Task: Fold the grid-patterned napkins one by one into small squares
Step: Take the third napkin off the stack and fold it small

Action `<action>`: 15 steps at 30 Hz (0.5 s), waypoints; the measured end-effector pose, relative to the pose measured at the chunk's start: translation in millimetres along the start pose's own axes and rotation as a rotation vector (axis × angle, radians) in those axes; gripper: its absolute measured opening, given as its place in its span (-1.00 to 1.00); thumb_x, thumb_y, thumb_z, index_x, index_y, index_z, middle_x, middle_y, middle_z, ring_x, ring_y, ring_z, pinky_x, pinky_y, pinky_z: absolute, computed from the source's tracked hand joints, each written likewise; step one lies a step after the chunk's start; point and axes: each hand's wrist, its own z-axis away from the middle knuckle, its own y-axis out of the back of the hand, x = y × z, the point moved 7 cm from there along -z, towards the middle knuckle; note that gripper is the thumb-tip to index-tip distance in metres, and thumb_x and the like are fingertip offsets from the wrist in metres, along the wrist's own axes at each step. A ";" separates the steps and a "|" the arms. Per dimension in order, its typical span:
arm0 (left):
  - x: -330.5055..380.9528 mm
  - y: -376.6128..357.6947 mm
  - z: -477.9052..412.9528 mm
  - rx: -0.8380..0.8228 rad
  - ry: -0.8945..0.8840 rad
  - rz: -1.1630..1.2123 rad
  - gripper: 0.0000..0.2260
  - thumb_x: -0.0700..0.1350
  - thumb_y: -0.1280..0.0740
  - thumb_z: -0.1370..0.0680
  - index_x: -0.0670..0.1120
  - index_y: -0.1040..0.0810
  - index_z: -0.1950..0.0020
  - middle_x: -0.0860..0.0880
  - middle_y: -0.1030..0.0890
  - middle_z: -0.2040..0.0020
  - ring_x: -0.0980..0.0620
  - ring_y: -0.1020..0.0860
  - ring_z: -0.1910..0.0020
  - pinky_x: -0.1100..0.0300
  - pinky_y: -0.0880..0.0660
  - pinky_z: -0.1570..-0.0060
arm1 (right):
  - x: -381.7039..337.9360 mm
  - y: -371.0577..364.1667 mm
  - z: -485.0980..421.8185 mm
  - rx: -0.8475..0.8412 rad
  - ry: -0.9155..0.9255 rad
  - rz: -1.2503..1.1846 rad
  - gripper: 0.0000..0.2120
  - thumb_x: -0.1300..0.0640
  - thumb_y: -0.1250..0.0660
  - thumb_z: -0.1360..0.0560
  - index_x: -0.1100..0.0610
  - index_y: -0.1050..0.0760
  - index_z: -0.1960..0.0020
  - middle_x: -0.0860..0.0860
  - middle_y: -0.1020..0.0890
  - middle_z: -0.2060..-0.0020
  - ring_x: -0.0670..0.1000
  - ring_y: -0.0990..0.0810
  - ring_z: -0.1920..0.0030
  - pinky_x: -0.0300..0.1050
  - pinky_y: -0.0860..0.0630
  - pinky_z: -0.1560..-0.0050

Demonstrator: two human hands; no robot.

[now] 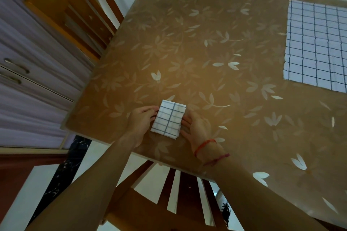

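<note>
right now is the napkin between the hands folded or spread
Folded: the napkin between the left hand and right hand is a small rectangle, layered edges showing at its near corner. The other napkin lies spread.

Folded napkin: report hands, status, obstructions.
Left hand pinches folded napkin, left edge; right hand flat against right edge. Folded small, on table. Nothing in the way; unfolded napkin far right.

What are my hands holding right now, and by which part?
The folded napkin, lying on the table: the left hand pinches its left edge, and the right hand presses straight fingers against its right edge.
</note>
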 end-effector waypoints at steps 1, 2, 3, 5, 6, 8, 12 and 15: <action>0.8 0.0 0.5 0.002 -0.003 -0.005 -0.81 -0.25 -0.22 -0.60 -0.16 -0.63 -0.07 -0.08 -0.66 -0.04 0.02 -0.61 -0.06 0.09 -0.54 -0.16 | 1.1 0.6 -0.9 0.000 -0.004 0.004 -0.69 0.08 -0.14 -0.65 0.08 -0.52 0.21 -0.05 -0.63 0.32 -0.15 -0.59 0.33 -0.21 -0.54 0.30; 1.3 0.1 0.7 0.001 -0.004 -0.011 -0.81 -0.25 -0.22 -0.60 -0.16 -0.63 -0.08 -0.09 -0.66 -0.04 0.02 -0.61 -0.06 0.09 -0.54 -0.16 | 1.7 0.5 -1.2 -0.003 -0.007 0.004 -0.69 0.09 -0.14 -0.64 0.08 -0.52 0.21 -0.05 -0.62 0.32 -0.15 -0.59 0.33 -0.21 -0.55 0.29; 2.1 0.3 1.2 0.000 -0.004 -0.018 -0.81 -0.25 -0.22 -0.60 -0.17 -0.62 -0.09 -0.09 -0.65 -0.05 0.03 -0.61 -0.07 0.10 -0.54 -0.16 | 1.4 0.6 -0.7 -0.007 -0.007 0.004 -0.70 0.10 -0.16 -0.64 0.08 -0.52 0.22 -0.04 -0.62 0.33 -0.14 -0.58 0.32 -0.20 -0.54 0.26; 5.1 1.5 3.3 -0.002 -0.008 -0.035 -0.80 -0.25 -0.23 -0.59 -0.15 -0.62 -0.11 -0.07 -0.65 -0.07 0.04 -0.60 -0.08 0.10 -0.53 -0.17 | -0.8 3.2 0.2 0.004 0.015 0.025 -0.72 0.10 -0.19 -0.62 0.07 -0.54 0.23 -0.03 -0.62 0.31 -0.11 -0.59 0.28 -0.18 -0.54 0.22; 6.7 2.8 3.7 0.002 -0.019 -0.055 -0.80 -0.24 -0.24 -0.59 -0.13 -0.62 -0.11 -0.04 -0.65 -0.07 0.06 -0.59 -0.08 0.10 -0.52 -0.17 | -3.0 4.6 1.8 0.014 0.031 0.041 -0.73 0.10 -0.21 -0.61 0.06 -0.55 0.23 -0.02 -0.63 0.28 -0.09 -0.60 0.24 -0.16 -0.55 0.20; 12.6 3.5 6.9 0.010 -0.058 -0.138 -0.80 -0.20 -0.25 -0.58 -0.08 -0.63 -0.13 0.02 -0.64 -0.07 0.10 -0.58 -0.08 0.11 -0.53 -0.14 | -6.3 9.0 2.6 0.034 0.072 0.085 -0.76 0.13 -0.22 -0.60 0.06 -0.57 0.19 0.07 -0.66 0.19 0.01 -0.63 0.12 -0.02 -0.59 0.05; 32.1 -5.1 21.1 -0.033 -0.217 -0.331 -0.77 -0.15 -0.24 -0.60 -0.05 -0.58 -0.22 0.12 -0.60 -0.04 0.19 -0.55 -0.03 0.18 -0.55 -0.01 | -13.0 23.3 6.8 0.027 0.172 0.274 -0.82 0.05 -0.24 -0.58 -0.10 -0.62 0.01 -0.11 -0.64 -0.02 -0.04 -0.57 -0.12 0.07 -0.45 -0.31; 40.2 -20.3 34.1 -0.082 -0.319 -0.474 -0.72 -0.11 -0.25 -0.60 -0.04 -0.49 -0.31 0.09 -0.55 -0.14 0.11 -0.54 -0.10 0.11 -0.55 -0.04 | -23.7 42.3 15.7 0.002 0.262 0.508 -0.59 -0.01 -0.22 -0.60 0.04 -0.38 -0.42 -0.14 -0.48 -0.18 -0.10 -0.45 -0.21 -0.08 -0.38 -0.35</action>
